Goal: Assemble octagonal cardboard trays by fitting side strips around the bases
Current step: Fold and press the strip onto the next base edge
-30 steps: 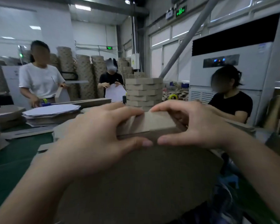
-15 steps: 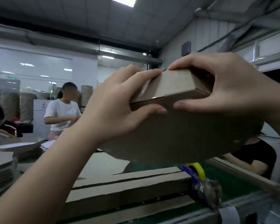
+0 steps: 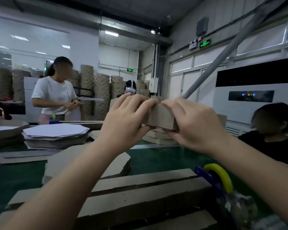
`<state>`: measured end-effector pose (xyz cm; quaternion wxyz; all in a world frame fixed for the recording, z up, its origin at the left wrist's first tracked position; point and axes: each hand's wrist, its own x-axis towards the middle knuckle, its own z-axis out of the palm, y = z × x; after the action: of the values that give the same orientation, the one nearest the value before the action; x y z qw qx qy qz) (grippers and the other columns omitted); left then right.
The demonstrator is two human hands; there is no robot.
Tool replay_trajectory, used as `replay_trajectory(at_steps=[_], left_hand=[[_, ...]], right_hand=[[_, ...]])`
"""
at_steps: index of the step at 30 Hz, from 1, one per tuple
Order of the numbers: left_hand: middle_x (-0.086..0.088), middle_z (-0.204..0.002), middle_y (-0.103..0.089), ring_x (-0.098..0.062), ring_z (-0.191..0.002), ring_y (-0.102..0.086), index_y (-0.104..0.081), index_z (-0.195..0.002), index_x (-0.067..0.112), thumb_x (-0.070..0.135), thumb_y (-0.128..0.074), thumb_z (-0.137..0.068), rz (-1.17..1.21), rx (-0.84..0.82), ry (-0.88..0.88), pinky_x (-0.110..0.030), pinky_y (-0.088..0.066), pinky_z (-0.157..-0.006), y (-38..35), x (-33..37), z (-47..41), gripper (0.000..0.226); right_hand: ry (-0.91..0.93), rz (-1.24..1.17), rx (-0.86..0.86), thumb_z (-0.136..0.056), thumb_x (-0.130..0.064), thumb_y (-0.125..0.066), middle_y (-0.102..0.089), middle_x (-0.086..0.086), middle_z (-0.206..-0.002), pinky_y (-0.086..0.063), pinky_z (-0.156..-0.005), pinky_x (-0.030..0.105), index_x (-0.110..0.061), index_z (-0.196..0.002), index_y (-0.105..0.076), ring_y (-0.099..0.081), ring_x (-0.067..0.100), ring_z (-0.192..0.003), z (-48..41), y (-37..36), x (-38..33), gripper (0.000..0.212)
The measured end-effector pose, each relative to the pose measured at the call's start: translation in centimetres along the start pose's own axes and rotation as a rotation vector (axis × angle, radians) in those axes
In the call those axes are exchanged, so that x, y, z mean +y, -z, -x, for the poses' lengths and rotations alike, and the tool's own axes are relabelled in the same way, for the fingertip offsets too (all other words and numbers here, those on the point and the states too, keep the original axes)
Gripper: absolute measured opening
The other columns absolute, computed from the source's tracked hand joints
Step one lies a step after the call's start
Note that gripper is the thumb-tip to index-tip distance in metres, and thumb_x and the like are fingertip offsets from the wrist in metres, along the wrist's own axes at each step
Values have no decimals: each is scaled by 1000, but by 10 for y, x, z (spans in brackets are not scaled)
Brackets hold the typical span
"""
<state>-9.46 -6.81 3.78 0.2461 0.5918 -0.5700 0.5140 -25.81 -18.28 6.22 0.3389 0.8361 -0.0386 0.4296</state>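
Both hands were clamped on the octagonal cardboard tray [image 3: 160, 117] in the head view, the left hand [image 3: 123, 118] and right hand [image 3: 189, 125] close together on its near wall, fingers over the top edge and thumbs underneath. The tray hung right over a short stack of finished trays [image 3: 156, 137] at the far side of the green worktop [image 3: 165, 160]; whether it touched the stack could not be told. Set down skewed, it would likely overhang and tip or push the stack out of line. The thumbs beneath could be pinched on landing, and pulling them out could drag the tray sideways. Squeezing only one wall might also bow the side strip away from its base.
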Motion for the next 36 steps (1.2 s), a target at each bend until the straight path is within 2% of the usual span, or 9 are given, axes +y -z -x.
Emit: replay_trajectory(at_steps=[5,11,15,20,23,26,29,33,36], left_hand=[[-7,-128,-56,-27,-118,-53,-56,-131,15,25,-73,-79,36,-178,149,-38,-33,-107,-75,-18,31,55],[-1,-115,-59,-23,-101,-60,-66,-112,17,17,-71,-80,99,-333,361,-35,-48,-83,-141,-54,91,32],[6,-121,-51,-15,-107,-53,-60,-117,24,27,-54,-93,234,-488,586,-30,-45,-90,-176,-63,137,25],[9,-120,-51,-13,-103,-53,-60,-112,29,32,-52,-93,215,-583,701,-29,-45,-87,-188,-71,157,21],[7,-117,-53,-15,-102,-54,-62,-108,27,29,-53,-92,218,-577,718,-31,-45,-86,-189,-70,156,19],[7,-118,-52,-15,-102,-53,-61,-108,27,29,-52,-93,233,-595,718,-30,-45,-86,-189,-66,156,18],[9,-118,-51,-14,-100,-53,-60,-108,29,30,-50,-93,217,-622,703,-29,-44,-81,-187,-65,158,18],[9,-117,-52,-14,-103,-52,-61,-106,29,29,-50,-92,215,-624,708,-27,-42,-79,-185,-67,162,18],[10,-116,-52,-12,-105,-52,-61,-106,30,30,-50,-92,214,-610,692,-26,-41,-76,-186,-67,161,18]], right_hand=[[-25,7,-66,-53,-28,-88,-62,12,-87,-47,-54,32,2,-115,-64,-63,29,-72,14,-111,-2,73],[-71,-6,-384,-60,-26,-87,-64,15,-101,-57,-71,43,2,-122,-59,-65,32,-88,53,-232,8,73],[-111,-50,-690,-89,-24,-59,-46,10,-136,-40,-96,38,-7,-147,-28,-47,27,-122,79,-289,-3,68],[-321,-302,-851,-89,-19,-60,-49,6,-130,-33,-93,40,-17,-134,-34,-45,27,-117,73,-313,-9,52],[-401,-353,-916,-90,-14,-59,-50,10,-127,-27,-83,36,-17,-131,-35,-42,33,-116,65,-317,-10,48],[-397,-343,-897,-90,-13,-58,-50,11,-128,-22,-82,35,-16,-134,-33,-40,34,-117,54,-322,-22,51],[-394,-328,-953,-89,-13,-60,-53,11,-124,-30,-89,39,-16,-136,-29,-46,33,-116,50,-325,-31,56],[-295,-179,-1017,-86,-16,-62,-58,11,-114,-38,-67,34,-14,-134,-30,-58,31,-101,63,-324,-37,59],[-260,-176,-961,-85,-16,-63,-57,10,-104,-37,-64,35,-13,-128,-34,-56,30,-93,58,-322,-31,52]])
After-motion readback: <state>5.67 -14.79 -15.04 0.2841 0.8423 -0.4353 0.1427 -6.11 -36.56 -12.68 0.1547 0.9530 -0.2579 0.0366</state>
